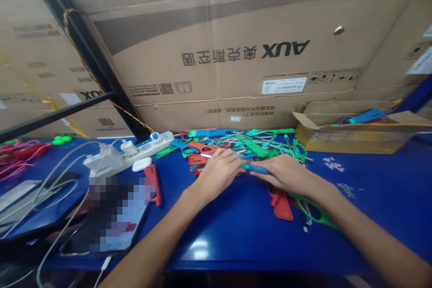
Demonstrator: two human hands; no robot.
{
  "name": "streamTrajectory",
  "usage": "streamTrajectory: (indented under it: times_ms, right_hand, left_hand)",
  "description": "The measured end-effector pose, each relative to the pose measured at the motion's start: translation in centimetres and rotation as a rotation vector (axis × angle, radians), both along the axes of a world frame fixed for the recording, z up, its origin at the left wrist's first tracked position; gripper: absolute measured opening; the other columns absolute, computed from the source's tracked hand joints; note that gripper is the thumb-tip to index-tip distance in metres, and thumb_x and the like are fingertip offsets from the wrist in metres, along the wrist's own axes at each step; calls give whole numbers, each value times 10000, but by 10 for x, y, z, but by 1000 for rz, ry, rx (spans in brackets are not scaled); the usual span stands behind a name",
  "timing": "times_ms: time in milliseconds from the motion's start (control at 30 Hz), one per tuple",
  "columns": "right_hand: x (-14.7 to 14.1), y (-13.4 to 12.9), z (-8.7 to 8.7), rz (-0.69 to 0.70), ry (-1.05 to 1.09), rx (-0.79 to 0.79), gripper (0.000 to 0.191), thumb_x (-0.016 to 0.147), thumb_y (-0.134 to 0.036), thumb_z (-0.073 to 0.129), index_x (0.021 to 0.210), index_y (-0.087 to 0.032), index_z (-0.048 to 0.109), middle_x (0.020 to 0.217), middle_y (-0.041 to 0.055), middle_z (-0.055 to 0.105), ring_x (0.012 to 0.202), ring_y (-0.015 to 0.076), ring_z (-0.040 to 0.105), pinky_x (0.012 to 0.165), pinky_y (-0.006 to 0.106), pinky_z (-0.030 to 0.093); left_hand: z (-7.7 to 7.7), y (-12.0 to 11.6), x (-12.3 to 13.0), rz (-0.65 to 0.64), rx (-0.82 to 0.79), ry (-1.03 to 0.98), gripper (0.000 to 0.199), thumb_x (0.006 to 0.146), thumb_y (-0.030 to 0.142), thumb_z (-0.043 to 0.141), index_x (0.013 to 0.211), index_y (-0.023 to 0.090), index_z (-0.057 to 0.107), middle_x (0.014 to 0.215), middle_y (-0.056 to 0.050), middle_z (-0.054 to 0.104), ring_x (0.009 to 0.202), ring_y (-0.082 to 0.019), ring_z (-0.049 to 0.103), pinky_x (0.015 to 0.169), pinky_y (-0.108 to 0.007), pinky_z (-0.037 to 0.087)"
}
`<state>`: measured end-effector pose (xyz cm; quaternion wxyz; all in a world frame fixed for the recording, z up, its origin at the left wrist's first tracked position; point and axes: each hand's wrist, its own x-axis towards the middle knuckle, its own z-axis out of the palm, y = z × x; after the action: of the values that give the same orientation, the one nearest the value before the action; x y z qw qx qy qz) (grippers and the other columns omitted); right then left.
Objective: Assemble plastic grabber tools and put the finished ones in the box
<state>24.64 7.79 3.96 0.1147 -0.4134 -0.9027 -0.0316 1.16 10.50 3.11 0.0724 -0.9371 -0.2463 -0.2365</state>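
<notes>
In front of the heap, my left hand [221, 166] and my right hand [286, 173] come together on a blue long-necked lighter [257, 169] with a green part near its middle. My left fingers close over its left end, which they hide. The right fingers grip the other end from above. Behind both hands lies a pile of similar lighters and casings [251, 144] in green, blue and red, with thin metal tubes among them. Beneath my right hand and wrist rest a red casing [282, 207] and a green casing [315, 213].
A cardboard box [354, 137] holding blue and red parts stands at the right. To the left are a white power strip [148, 148], a phone [111, 220], a red casing [154, 184] and white cables. Large cartons [229, 76] form the back wall.
</notes>
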Motion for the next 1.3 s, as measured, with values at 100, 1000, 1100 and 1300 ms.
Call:
streamTrajectory:
  times_ms: [100,1000,1100,1300]
  right_hand:
    - [1,-1,2,17,-4,17,392,1052,-463,411,1223,-264,703,974,48,793,739,170,710,561,283,367]
    - [2,9,0,106,363,-2,325,982,-431,558,1192,-247,725,1172,49,756,1018,229,719,868,340,553]
    - [17,10,10,67,410,4,312,989,-439,532,1132,-261,745,1091,24,778,950,217,731,821,326,548]
    - [66,8,36,-239,566,322,263,987,-342,516,975,-223,750,889,45,736,818,191,675,737,314,491]
  left_hand:
    - [0,-1,2,-48,-5,-37,261,1057,272,438,1130,160,663,943,-63,743,886,-200,614,864,-375,438]
    - [0,3,-4,167,33,14,541,943,266,646,1444,231,442,1289,-86,647,1065,-242,660,843,-357,542]
    - [-3,2,-5,190,-20,55,349,914,228,664,1256,239,596,1162,-51,685,893,-217,707,633,-292,539]
    - [1,5,-11,192,-130,-17,300,873,282,744,1150,230,643,1048,-32,718,941,-230,706,737,-315,561]
